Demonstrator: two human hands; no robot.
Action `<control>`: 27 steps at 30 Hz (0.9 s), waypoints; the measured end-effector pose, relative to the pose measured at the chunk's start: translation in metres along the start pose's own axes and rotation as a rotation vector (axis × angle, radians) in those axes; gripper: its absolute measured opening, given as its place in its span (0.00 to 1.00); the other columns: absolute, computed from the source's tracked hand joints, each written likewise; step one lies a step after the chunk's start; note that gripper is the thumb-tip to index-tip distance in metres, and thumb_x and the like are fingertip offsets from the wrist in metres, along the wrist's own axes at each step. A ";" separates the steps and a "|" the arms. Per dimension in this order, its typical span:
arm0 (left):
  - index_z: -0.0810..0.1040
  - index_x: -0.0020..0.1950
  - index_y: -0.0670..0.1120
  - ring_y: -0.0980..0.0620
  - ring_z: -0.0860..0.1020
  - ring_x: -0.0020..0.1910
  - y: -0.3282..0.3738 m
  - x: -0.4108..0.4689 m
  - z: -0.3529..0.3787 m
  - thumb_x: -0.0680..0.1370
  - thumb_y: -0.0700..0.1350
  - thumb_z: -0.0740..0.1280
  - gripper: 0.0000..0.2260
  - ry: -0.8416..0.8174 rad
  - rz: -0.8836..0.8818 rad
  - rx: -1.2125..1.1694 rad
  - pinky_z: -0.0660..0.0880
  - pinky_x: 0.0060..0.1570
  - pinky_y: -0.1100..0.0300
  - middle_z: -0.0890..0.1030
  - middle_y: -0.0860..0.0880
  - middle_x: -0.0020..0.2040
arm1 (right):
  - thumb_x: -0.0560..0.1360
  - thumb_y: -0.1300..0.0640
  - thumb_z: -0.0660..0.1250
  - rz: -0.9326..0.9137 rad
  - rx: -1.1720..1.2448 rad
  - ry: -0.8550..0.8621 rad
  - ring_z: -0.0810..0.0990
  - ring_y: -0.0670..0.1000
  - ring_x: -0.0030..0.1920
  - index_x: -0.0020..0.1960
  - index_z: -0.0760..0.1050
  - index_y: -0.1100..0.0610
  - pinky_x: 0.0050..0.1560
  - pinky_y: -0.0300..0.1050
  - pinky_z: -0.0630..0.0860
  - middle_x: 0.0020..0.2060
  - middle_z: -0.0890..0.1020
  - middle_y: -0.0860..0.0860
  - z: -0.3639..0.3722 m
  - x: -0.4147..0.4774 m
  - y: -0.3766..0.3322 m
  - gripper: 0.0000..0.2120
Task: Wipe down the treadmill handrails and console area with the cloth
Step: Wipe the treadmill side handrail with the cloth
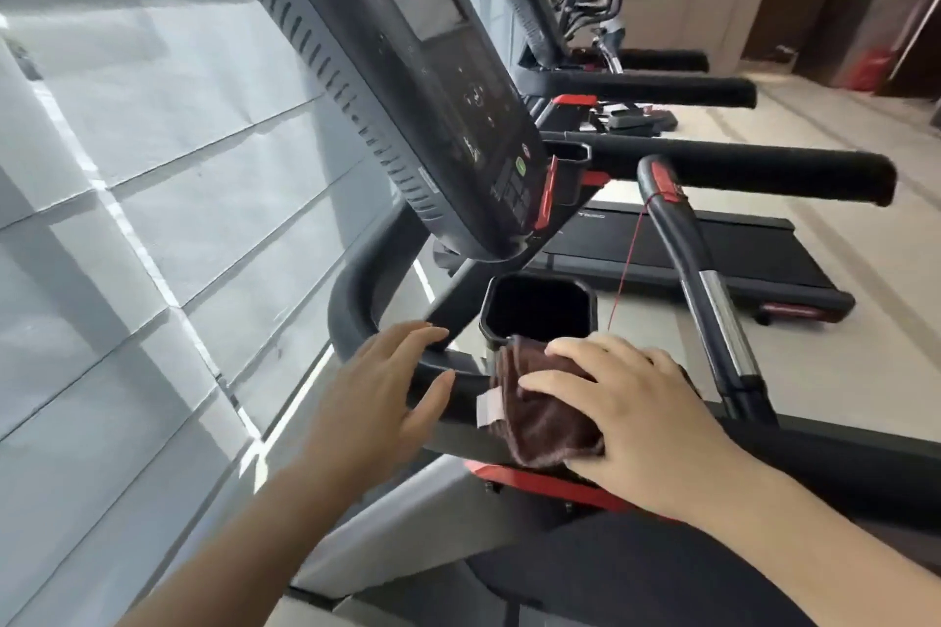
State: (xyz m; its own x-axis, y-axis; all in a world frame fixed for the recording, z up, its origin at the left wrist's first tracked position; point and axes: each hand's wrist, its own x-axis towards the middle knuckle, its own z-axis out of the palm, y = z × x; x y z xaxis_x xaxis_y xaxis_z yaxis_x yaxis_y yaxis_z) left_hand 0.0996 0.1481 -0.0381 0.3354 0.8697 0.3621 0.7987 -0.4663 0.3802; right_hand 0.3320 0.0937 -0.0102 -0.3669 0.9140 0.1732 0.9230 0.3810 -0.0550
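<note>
A brown cloth (540, 418) with a white label lies folded over the treadmill's black near handrail (458, 390), just below an empty black cup holder (540, 308). My right hand (636, 418) presses flat on the cloth, fingers spread over it. My left hand (387, 382) hovers open beside the handrail's curved end, fingers apart, holding nothing. The dark console (422, 82) with screen and buttons tilts above both hands. A centre grip bar (708, 290) with a red safety cord rises to the right.
A window with grey blinds (127, 168) fills the left side. The far handrail (738, 166) runs right, with a second treadmill's belt (687, 260) and more gym machines (570, 5) behind. Beige floor lies to the right.
</note>
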 end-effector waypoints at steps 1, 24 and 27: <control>0.69 0.65 0.55 0.57 0.70 0.64 0.004 0.000 0.004 0.75 0.58 0.55 0.20 -0.018 0.028 -0.011 0.70 0.57 0.60 0.71 0.59 0.66 | 0.60 0.42 0.74 0.043 -0.033 0.021 0.76 0.56 0.58 0.60 0.72 0.42 0.49 0.57 0.73 0.59 0.77 0.48 -0.001 -0.012 0.008 0.29; 0.75 0.60 0.50 0.53 0.75 0.58 0.108 0.050 0.072 0.78 0.51 0.59 0.14 -0.161 0.317 -0.092 0.69 0.54 0.61 0.77 0.54 0.60 | 0.73 0.41 0.63 0.375 -0.190 0.465 0.77 0.55 0.56 0.57 0.76 0.47 0.56 0.57 0.69 0.53 0.81 0.48 0.023 -0.086 0.064 0.16; 0.76 0.60 0.51 0.51 0.76 0.55 0.129 0.058 0.084 0.78 0.50 0.61 0.12 -0.190 0.378 -0.063 0.70 0.50 0.60 0.78 0.54 0.59 | 0.73 0.41 0.62 0.390 -0.213 0.477 0.76 0.54 0.56 0.57 0.75 0.47 0.57 0.56 0.69 0.54 0.80 0.48 0.022 -0.116 0.089 0.16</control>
State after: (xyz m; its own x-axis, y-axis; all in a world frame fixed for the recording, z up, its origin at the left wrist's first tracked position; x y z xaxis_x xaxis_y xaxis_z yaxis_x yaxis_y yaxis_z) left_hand 0.2647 0.1522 -0.0396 0.6892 0.6476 0.3251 0.5721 -0.7616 0.3044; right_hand 0.4538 0.0247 -0.0572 0.0464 0.7986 0.6001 0.9988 -0.0472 -0.0144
